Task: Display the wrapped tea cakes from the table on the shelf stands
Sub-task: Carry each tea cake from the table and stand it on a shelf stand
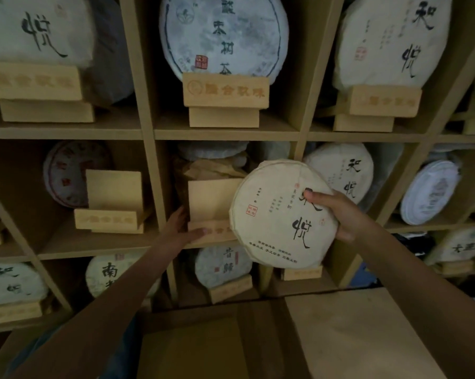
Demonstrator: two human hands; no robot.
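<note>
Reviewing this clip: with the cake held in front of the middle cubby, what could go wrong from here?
The right hand grips the wrapped tea cake only at its edge, thumb on the face, so it might slip or the paper crease. The left hand only touches the empty stand; a nudge could shift it. Crumpled paper behind may hinder seating.
</note>
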